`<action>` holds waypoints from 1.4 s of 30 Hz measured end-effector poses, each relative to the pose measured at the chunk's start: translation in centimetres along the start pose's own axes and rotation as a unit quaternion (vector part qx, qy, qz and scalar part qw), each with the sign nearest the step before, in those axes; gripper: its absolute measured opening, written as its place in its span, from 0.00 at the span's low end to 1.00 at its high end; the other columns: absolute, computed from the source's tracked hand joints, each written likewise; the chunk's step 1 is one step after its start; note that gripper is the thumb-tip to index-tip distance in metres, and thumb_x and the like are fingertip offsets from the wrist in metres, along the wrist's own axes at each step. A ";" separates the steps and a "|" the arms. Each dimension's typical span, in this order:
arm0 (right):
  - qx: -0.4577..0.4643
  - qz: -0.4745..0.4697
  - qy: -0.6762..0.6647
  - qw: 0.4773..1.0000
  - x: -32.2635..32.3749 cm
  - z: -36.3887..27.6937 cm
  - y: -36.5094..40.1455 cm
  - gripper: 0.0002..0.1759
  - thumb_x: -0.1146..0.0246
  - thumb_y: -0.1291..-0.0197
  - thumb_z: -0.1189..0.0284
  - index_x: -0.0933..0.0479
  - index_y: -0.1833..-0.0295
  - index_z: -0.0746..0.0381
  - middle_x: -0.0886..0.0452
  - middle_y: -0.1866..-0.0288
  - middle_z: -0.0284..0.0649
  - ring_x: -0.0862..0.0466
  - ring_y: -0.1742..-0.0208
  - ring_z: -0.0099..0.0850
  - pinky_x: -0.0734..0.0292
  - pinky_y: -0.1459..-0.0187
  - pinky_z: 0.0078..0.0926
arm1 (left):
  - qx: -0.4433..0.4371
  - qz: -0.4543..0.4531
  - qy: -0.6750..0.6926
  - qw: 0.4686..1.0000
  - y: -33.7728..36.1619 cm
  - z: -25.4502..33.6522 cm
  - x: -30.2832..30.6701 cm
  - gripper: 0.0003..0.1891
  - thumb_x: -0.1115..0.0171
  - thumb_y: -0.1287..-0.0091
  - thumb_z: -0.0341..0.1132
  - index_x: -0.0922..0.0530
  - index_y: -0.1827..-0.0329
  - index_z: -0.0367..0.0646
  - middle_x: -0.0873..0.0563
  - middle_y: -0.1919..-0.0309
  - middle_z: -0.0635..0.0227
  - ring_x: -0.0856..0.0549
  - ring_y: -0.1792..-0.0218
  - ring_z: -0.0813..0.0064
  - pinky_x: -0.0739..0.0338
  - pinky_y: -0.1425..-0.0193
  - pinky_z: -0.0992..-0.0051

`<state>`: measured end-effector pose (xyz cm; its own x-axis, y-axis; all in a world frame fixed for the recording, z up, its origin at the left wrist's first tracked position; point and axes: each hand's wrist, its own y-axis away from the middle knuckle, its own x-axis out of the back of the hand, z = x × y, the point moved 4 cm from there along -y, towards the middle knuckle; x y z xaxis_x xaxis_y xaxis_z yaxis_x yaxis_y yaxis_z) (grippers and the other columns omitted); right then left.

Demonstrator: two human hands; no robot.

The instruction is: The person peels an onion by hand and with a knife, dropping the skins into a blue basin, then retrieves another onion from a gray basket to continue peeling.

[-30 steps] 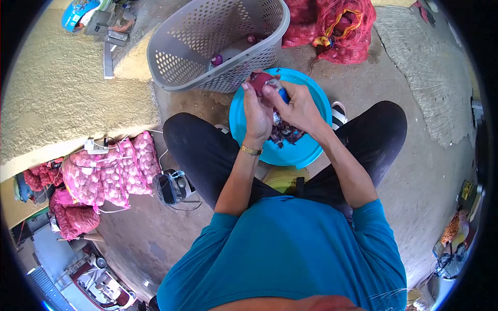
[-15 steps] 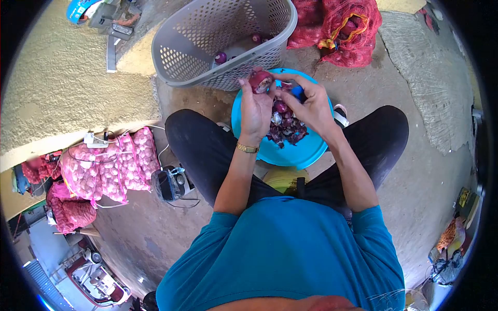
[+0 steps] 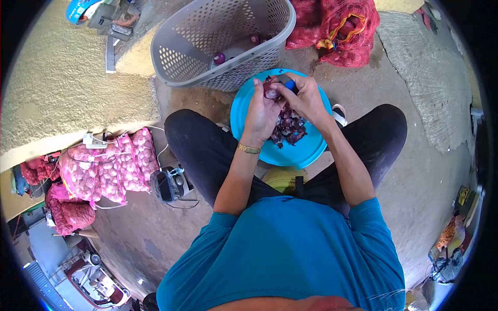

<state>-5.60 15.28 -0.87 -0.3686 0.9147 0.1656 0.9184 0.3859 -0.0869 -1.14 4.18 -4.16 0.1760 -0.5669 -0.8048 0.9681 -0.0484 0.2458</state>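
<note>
We hold a red onion above the round blue basin, between our two hands. Our left hand, with a gold-coloured bracelet at the wrist, pinches it between raised thumb and fingers, palm turned up. Our right hand closes its fingers around a small blue object, mostly hidden, while its thumb presses at the onion's side. Under our hands, dark onion skins lie heaped in the basin. Just beyond it stands a grey perforated basket with a purple onion inside; a red mesh sack sits to the basket's right.
</note>
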 end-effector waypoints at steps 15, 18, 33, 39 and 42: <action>0.000 -0.014 0.146 0.989 1.1 -0.1 1.1 0.17 0.30 0.42 0.63 0.21 0.60 0.67 0.20 0.74 0.47 0.26 0.77 0.29 0.30 0.71 0.32 | -0.053 -0.004 0.017 0.998 -0.1 1.7 0.9 0.24 0.60 0.22 0.52 0.30 0.38 0.40 0.20 0.51 0.62 0.21 0.46 0.69 0.25 0.40 0.67; 0.007 0.002 0.089 0.996 0.6 0.1 1.1 0.18 0.32 0.40 0.61 0.22 0.61 0.67 0.24 0.78 0.47 0.28 0.79 0.33 0.33 0.74 0.36 | -0.051 0.005 0.013 0.999 -0.1 1.7 0.3 0.23 0.59 0.21 0.50 0.30 0.37 0.41 0.20 0.49 0.63 0.22 0.46 0.70 0.27 0.39 0.67; -0.020 -0.038 0.101 0.994 -1.2 -1.0 2.0 0.20 0.40 0.34 0.65 0.24 0.39 0.60 0.18 0.52 0.51 0.18 0.52 0.48 0.24 0.52 0.38 | -0.068 -0.023 0.049 0.996 -0.1 2.0 0.0 0.23 0.63 0.21 0.45 0.34 0.33 0.40 0.25 0.39 0.52 0.28 0.35 0.61 0.36 0.28 0.62; 0.106 0.021 0.036 0.994 -2.5 -1.3 2.0 0.24 0.38 0.37 0.69 0.27 0.34 0.61 0.19 0.45 0.51 0.16 0.50 0.44 0.24 0.48 0.32 | -0.084 -0.012 0.056 0.995 0.0 1.8 -0.2 0.22 0.62 0.21 0.44 0.32 0.34 0.39 0.25 0.38 0.54 0.34 0.29 0.58 0.39 0.25 0.61; 0.090 0.003 -0.018 0.996 -2.4 -1.5 1.9 0.25 0.37 0.38 0.71 0.27 0.35 0.62 0.17 0.48 0.53 0.15 0.53 0.43 0.24 0.50 0.31 | -0.087 -0.021 0.044 0.995 0.2 1.9 -0.5 0.22 0.61 0.21 0.46 0.34 0.34 0.42 0.24 0.39 0.58 0.31 0.31 0.62 0.35 0.28 0.64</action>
<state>-2.80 13.63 0.05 -0.3720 0.9193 0.1287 0.8812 0.3933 -0.2623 -1.41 2.89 -2.72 0.1417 -0.4929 -0.8585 0.9899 0.0774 0.1189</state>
